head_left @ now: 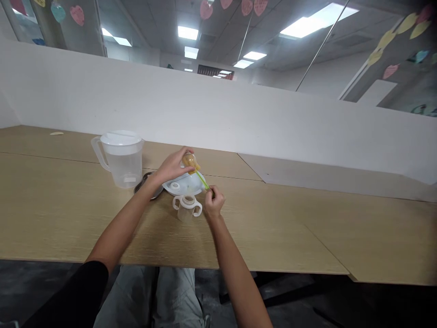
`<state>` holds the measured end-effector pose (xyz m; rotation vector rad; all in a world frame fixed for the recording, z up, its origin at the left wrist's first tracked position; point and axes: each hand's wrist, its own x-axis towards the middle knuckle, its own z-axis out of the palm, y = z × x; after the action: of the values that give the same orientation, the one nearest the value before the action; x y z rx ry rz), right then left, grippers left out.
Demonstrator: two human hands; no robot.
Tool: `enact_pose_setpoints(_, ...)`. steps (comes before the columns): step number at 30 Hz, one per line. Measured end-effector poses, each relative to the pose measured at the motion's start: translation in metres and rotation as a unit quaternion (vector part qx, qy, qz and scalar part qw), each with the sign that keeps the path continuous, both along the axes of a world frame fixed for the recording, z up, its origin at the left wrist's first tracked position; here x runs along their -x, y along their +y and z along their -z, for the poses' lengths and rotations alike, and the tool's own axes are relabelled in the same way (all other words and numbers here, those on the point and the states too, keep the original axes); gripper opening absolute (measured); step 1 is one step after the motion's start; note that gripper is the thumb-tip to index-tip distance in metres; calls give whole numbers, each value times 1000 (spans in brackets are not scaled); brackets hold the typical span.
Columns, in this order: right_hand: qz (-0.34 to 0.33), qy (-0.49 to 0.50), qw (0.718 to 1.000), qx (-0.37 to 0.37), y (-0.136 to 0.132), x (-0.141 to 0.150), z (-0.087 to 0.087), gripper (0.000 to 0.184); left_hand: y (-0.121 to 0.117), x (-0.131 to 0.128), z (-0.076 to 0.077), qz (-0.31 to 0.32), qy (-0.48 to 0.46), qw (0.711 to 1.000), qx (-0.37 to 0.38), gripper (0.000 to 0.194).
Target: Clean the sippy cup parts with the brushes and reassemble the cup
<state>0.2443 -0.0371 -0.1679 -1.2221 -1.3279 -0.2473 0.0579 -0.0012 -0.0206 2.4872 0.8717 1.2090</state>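
My left hand (176,166) holds a rounded, see-through amber piece (190,160), tilted above a white plate (194,186); it looks like a bottle nipple, but the exact kind is unclear. In my right hand (214,201) is a thin bright green stick (202,180), its fingers closed round the lower end. The stick's upper end meets the opening of the amber piece. A small white ring (175,186) lies on the plate. Just in front of the plate stands a clear two-handled baby cup (186,211), upright, its top uncovered.
A lidded clear plastic pitcher (123,159) with liquid stands to the left. Between it and the plate lies a round dark metal dish (157,193), partly behind my left forearm. A pale flat piece (56,133) rests far left on the wooden table (290,228). A white wall (170,100) rises behind.
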Motion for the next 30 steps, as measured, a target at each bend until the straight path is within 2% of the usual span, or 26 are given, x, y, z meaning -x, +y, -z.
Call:
enact_pose_setpoints(5,30,-40,998,30,-1,-2,-3,24,13,24,-6,-135,59,984,-104,43)
enact_pose_setpoints(7,52,-9,998,37,-1,-3,-4,24,23,42,-4,-190,87,974,-93,46)
enact_pose_setpoints(9,73,37,996,40,1,-4,-5,25,33,60,0,-222,166,960,-28,47)
enact_pose_setpoints(12,81,68,994,38,2,-5,-5,26,47,77,8,-232,322,910,119,48)
enact_pose_setpoints(14,76,61,994,39,2,-5,-4,26,52,78,15,-232,365,884,174,47)
enact_pose_setpoints(22,74,36,994,70,1,-5,-3,29,53,51,35,-225,419,853,215,46)
enact_pose_setpoints(30,64,37,995,70,2,-5,-4,29,50,46,51,-247,428,853,168,57)
